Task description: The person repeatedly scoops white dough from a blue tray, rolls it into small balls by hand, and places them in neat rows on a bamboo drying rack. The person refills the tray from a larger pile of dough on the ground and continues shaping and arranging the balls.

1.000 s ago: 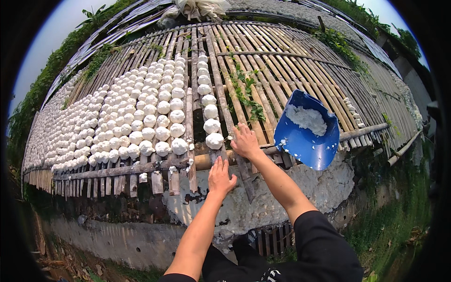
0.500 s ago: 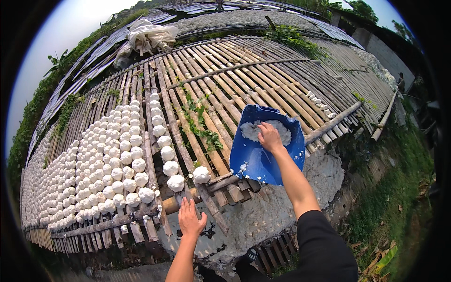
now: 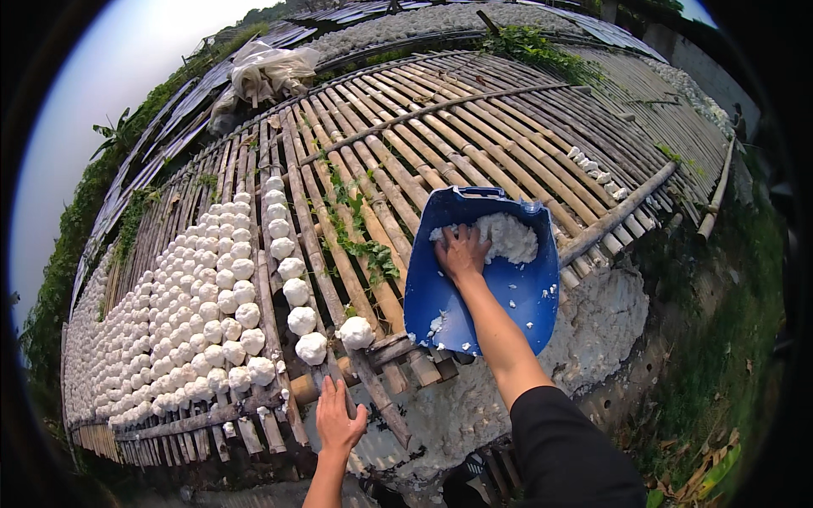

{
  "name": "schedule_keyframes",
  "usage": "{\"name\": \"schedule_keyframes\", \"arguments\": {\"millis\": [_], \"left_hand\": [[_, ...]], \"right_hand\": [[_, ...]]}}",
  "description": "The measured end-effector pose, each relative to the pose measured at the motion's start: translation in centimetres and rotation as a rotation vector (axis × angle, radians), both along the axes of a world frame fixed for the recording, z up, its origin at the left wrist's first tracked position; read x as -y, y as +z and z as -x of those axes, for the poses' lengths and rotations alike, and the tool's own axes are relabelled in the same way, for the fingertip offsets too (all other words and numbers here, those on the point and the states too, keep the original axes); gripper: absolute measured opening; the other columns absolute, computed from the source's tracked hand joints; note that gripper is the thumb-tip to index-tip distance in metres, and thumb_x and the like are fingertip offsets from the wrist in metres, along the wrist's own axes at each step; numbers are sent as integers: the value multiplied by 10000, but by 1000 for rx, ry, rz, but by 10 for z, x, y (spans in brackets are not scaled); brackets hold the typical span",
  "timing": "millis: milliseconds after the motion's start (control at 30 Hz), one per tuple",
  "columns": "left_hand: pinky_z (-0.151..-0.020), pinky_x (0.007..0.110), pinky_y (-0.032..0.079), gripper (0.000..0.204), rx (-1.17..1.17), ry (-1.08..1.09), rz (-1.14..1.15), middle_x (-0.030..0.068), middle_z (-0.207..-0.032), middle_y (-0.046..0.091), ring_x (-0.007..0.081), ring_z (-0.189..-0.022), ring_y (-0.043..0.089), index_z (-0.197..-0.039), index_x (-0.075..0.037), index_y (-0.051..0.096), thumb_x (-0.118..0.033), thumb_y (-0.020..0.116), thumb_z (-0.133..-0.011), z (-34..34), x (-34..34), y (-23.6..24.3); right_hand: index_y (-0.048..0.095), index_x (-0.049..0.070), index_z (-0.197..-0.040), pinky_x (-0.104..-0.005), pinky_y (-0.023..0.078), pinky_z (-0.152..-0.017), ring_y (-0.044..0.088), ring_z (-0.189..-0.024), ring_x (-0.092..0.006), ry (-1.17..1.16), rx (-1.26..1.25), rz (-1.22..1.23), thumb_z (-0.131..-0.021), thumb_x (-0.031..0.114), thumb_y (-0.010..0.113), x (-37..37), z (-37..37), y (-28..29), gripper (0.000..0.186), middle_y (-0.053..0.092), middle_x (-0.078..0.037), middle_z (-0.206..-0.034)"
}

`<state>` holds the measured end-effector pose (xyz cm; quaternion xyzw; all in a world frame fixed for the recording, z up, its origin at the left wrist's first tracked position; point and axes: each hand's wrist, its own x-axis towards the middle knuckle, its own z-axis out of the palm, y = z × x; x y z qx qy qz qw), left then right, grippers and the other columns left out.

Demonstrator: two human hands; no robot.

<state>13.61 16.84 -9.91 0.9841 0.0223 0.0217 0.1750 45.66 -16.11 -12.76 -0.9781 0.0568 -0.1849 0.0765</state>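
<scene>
My right hand [image 3: 461, 254] is inside a blue plastic scoop-like bin [image 3: 525, 292], its fingers spread and dug into a moist, crumbly white pulp [image 3: 511, 237]. The pulp lies at the bin's far end, and small crumbs stick to the bare blue plastic. My left hand [image 3: 337, 419] holds nothing; its fingers are stretched out over the near edge of a bamboo rack [image 3: 406, 144]. Just beyond its fingertips sits a round white ball [image 3: 311, 348], nearest me in a single row. Another white ball [image 3: 356, 333] rests alone, between that row and the bin.
Dense rows of white balls [image 3: 203, 313] cover the rack's left side. A green vine [image 3: 373, 254] grows through the slats. Crumpled pale sheeting [image 3: 269, 69] lies at the far left. Small white pieces [image 3: 597, 173] sit at the right, and whitish caked ground [image 3: 584, 339] shows below.
My right hand has moved to the left side of the pulp and pushed its fingers into it, parting some from the rest. My left hand stays open near the rack's edge.
</scene>
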Motion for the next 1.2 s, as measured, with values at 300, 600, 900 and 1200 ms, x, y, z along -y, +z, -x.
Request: {"name": "schedule_keyframes", "arguments": {"millis": [300,600,900,1200], "left_hand": [[-1038,512,505,436,371,-116,148,255,-1270,704,436,-1234,645,-1417,-40,650,-167,639,-1000,-134,151,50],[-747,535,592,339,256,-21,348,277,-837,730,455,-776,733,-1318,-161,749,-165,658,-991,-163,159,31],[-751,539,595,336,263,-3,339,272,-853,736,461,-785,732,-1307,-141,749,-147,656,-984,-167,161,22],[-843,487,568,373,486,104,237,233,-1046,728,400,-932,701,-1312,-53,705,-255,672,-1001,-147,168,42]], "right_hand": [[643,371,-1424,-773,299,-1132,472,-1405,-360,91,28,-64,-979,540,614,6,7,0,477,574,-71,-1413],[678,300,-1310,-751,367,-1106,571,-1329,-317,152,-91,14,-930,394,744,7,13,7,397,622,-33,-1349],[686,357,-1327,-657,500,-1009,597,-1222,-393,214,-83,-25,-980,329,687,3,78,22,348,601,-95,-1294],[736,138,-1246,-436,522,-1043,670,-1166,-336,446,-154,-640,-936,153,754,54,107,58,311,671,-147,-1202]]}}
